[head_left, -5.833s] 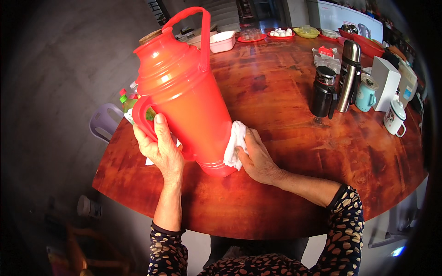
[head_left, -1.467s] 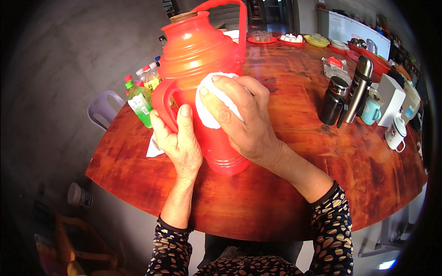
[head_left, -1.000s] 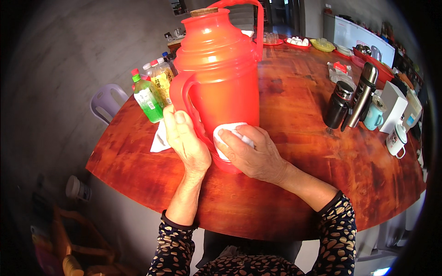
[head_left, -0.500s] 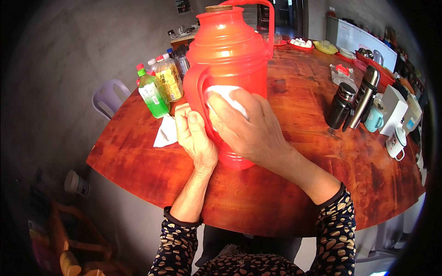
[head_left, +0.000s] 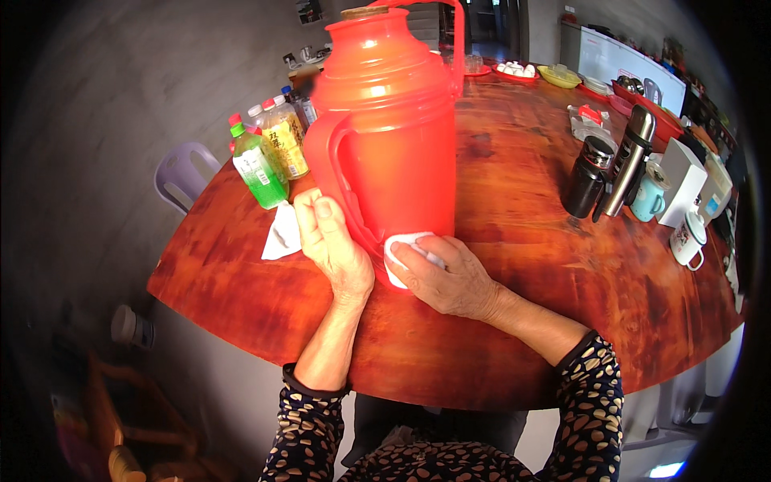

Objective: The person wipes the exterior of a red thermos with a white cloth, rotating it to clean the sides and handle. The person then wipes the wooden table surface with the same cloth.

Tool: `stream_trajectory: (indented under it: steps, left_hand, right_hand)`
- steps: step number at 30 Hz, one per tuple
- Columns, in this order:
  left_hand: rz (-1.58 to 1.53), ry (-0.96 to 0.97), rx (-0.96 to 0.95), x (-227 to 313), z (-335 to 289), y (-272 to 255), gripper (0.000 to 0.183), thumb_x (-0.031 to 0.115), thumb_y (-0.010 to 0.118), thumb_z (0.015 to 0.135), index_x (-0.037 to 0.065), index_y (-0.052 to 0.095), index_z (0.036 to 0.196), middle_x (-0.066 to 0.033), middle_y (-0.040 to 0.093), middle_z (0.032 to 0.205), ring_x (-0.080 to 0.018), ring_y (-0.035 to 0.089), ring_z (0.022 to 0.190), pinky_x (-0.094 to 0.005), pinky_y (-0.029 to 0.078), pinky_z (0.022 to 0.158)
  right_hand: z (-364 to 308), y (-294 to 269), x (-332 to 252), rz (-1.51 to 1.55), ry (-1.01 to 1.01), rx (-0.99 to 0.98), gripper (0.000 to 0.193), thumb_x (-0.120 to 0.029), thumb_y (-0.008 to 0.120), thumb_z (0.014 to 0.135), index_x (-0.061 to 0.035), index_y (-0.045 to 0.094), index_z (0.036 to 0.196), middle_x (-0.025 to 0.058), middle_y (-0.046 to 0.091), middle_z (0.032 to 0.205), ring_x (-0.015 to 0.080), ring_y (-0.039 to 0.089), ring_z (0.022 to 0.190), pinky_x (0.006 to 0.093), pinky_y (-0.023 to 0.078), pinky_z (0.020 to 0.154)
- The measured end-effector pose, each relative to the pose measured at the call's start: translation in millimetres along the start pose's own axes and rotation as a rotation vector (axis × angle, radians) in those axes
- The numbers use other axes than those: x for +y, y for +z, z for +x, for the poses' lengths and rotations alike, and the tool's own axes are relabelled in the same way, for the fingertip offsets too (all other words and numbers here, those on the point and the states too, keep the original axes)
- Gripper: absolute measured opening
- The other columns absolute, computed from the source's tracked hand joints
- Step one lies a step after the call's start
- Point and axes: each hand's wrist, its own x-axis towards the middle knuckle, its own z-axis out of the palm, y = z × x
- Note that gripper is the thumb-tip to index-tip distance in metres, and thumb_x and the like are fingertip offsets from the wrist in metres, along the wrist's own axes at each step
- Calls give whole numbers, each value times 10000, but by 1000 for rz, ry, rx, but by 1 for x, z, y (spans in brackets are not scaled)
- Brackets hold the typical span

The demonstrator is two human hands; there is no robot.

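Wiping low on the red flask [head_left: 400, 173], with the white cloth [head_left: 409, 239] pressed in at 6 o'clock on the body. Gripping the cloth in the right hand [head_left: 450, 277], fingers bunched over it. Bracing at 7 o'clock with the left hand [head_left: 336, 253], fingers curled beside the lower end of the handle [head_left: 320, 140]; cannot tell from here whether closed round it. Probably best to press evenly and follow the curve of the wall, rather than scrub straight up and down. Brace firmly against rocking or turning, then go slowly over the shoulder rings and behind the handle, likely to trap grime. Refold to a clean face once soiled.

Standing near upright at 12 o'clock, over the glossy reddish-brown surface [head_left: 466, 369], with the foot mostly hidden. Made apparently of shiny plastic: tapering neck, stepped round shoulder, brown cork-like stopper [head_left: 365, 11], hooped top grip [head_left: 459, 48]. Soft, matte and thick by contrast at the cloth. At 9 o'clock, a smooth green bottle [head_left: 261, 173]; at 8, a thin white paper [head_left: 283, 234]; at 3, well apart, a black jar [head_left: 588, 177].
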Motion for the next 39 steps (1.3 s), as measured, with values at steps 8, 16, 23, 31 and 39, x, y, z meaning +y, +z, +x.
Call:
stream_trajectory:
  steps: [8, 16, 23, 31, 39]
  left_hand:
    - [210, 81, -18, -1, -13, 5, 472, 24, 730, 789, 47, 376, 1101, -91, 464, 1095, -125, 476, 998, -293, 414, 884]
    - [45, -116, 45, -8, -15, 17, 417, 244, 551, 949, -11, 439, 1260, -97, 521, 1204, -176, 512, 1099, -331, 436, 933]
    - [4, -88, 98, -18, -5, 4, 414, 224, 506, 972, -68, 487, 1266, -134, 570, 1171, -174, 553, 1046, -304, 450, 908]
    - [-167, -256, -40, -26, 13, -28, 486, 349, 484, 979, -55, 513, 1248, -121, 618, 1069, -159, 592, 929, -300, 489, 810]
    - [-328, -351, -149, -26, 17, -22, 562, 450, 440, 978, -18, 481, 1286, -104, 589, 1179, -190, 583, 1046, -334, 480, 885]
  right_hand:
    - [-19, -7, 23, 271, 284, 117, 451, 21, 627, 738, -59, 551, 1175, 131, 484, 1187, 319, 502, 1044, 383, 494, 859]
    - [-12, 0, 61, 811, 852, 126, 422, 23, 486, 868, 26, 427, 1286, 197, 482, 1233, 319, 508, 1131, 357, 414, 962]
    - [-3, 13, 59, 1006, 887, 144, 439, 42, 442, 881, 44, 413, 1320, 149, 476, 1277, 212, 462, 1210, 317, 360, 1022]
    - [9, -1, 18, 672, 783, 268, 408, 71, 439, 856, 78, 421, 1264, 239, 414, 1261, 373, 450, 1155, 380, 384, 991]
    - [30, -15, 18, 406, 514, 467, 475, 125, 553, 786, 90, 440, 1246, 242, 406, 1276, 365, 451, 1118, 397, 380, 980]
